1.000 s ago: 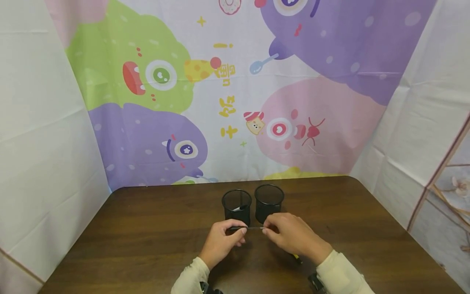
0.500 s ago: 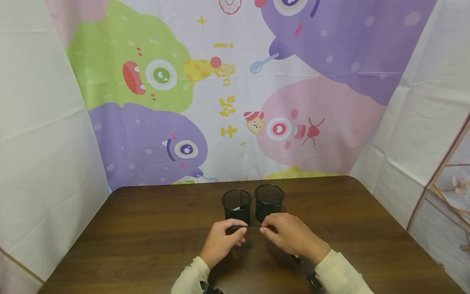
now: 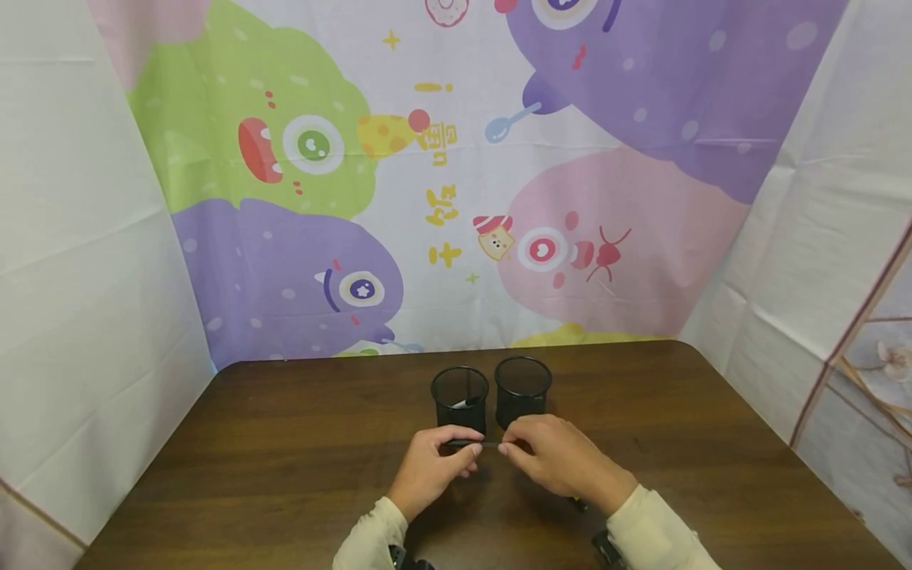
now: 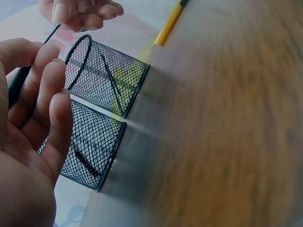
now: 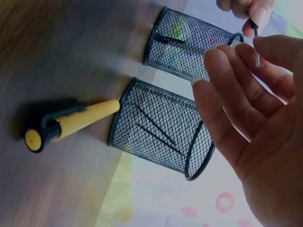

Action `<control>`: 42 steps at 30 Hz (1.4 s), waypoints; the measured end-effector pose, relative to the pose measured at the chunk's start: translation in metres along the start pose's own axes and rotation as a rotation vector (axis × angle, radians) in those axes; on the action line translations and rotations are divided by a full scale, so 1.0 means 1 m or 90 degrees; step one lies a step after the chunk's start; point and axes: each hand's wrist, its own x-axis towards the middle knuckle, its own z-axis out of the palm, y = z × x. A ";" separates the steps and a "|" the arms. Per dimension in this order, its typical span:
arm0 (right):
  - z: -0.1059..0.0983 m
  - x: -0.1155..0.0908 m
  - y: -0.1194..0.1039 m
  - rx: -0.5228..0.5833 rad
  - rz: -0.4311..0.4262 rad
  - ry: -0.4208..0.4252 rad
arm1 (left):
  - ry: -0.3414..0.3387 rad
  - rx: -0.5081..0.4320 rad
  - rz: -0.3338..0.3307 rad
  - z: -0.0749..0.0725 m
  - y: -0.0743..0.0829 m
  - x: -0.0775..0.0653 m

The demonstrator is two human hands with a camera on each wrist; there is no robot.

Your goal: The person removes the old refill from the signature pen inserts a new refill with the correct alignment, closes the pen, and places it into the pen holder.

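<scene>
My left hand (image 3: pixel 431 467) holds a black pen barrel (image 4: pixel 18 86) between thumb and fingers, level above the table. From the barrel's end runs a thin pen refill (image 5: pixel 257 57) with a clear tip, which my right hand (image 3: pixel 563 459) pinches between thumb and forefinger. Only a short stretch of refill shows between the two hands. Most of the barrel is hidden by the left fingers in the head view. Just beyond the hands stand two black mesh pen cups, the left cup (image 3: pixel 459 367) and the right cup (image 3: pixel 523 359).
A yellow pen (image 5: pixel 87 119) with a black clip lies on the brown table (image 3: pixel 285 443), partly under the right forearm in the head view. Dark slim items show through the mesh of both cups. A cartoon-printed cloth (image 3: pixel 442 309) hangs behind the table.
My right hand has moved slightly left, toward my left hand. Less of the refill shows between the hands now. The left hand and the cups have stayed put.
</scene>
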 end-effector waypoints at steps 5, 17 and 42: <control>0.000 0.001 -0.002 0.018 -0.006 -0.011 | 0.003 -0.010 -0.007 0.001 0.002 0.000; 0.003 0.003 -0.004 0.020 -0.009 -0.008 | 0.007 -0.012 0.001 0.002 0.002 -0.001; 0.007 0.003 -0.001 0.023 -0.006 -0.008 | 0.000 0.029 0.013 0.002 -0.001 0.000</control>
